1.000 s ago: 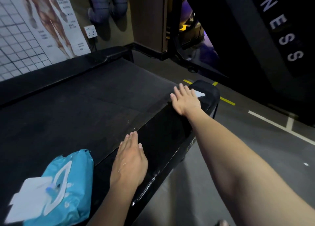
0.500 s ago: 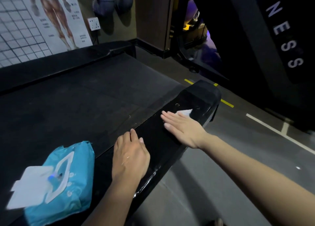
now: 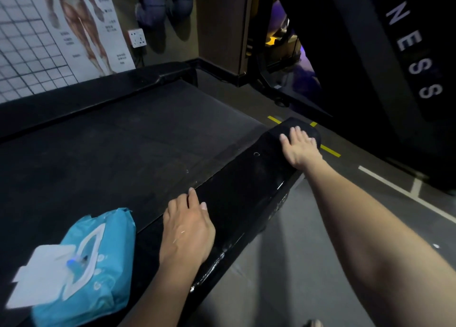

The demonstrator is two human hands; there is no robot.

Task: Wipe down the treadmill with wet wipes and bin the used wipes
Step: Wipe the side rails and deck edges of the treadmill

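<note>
We are leaning over the black treadmill [image 3: 123, 153], which is filling the left and middle of our view, with its dark belt running away from us. Its side rail [image 3: 241, 191] is running along the right edge of the belt and is shining wet in spots. Our right hand [image 3: 299, 146] is pressing down flat on the far end of this rail, with the fingers straight and spread out. If a wipe is lying under the palm, we cannot tell. Our left hand [image 3: 187, 228] is resting palm down on the near part of the same rail, with loose fingers reaching the edge where rail and belt are meeting, and it is holding nothing. A blue pack of wet wipes [image 3: 98, 265] is lying on the belt just beside our left hand, not touching it, and its white flap [image 3: 42, 275] is hanging open. To the right of the rail the grey floor [image 3: 283, 265] is showing a yellow line [image 3: 329, 151] and a white line [image 3: 394, 188]. On the wall behind the treadmill a poster [image 3: 74, 30] of leg muscles is hanging next to a white socket [image 3: 137, 38].
</note>
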